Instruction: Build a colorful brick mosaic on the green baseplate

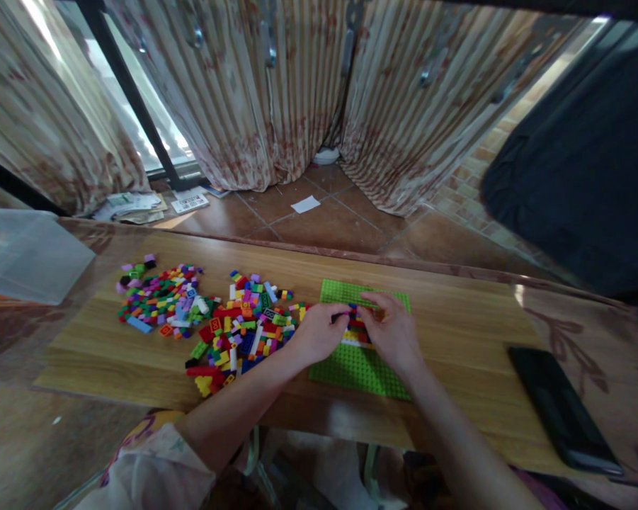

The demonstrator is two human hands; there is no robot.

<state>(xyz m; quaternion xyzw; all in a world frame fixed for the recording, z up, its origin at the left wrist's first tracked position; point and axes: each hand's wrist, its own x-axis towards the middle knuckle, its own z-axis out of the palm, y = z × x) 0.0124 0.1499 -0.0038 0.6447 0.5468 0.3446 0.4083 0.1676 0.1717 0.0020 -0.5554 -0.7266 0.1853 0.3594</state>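
A green studded baseplate [350, 368] lies on a wooden board [457, 326]. A small stack of coloured bricks [357, 327] stands on the plate between my hands. My left hand [319, 331] rests at the plate's left edge, fingers curled and pinching the stack's left side. My right hand [391, 327] lies over the plate's middle, fingers closed on the stack's right side and top. What exactly each fingertip grips is partly hidden.
Two heaps of loose coloured bricks [234, 326] [159, 297] lie left of the plate. A black phone [563, 409] sits at the right. A clear plastic box [26, 255] stands far left. Curtains, a tiled floor and papers lie beyond the table.
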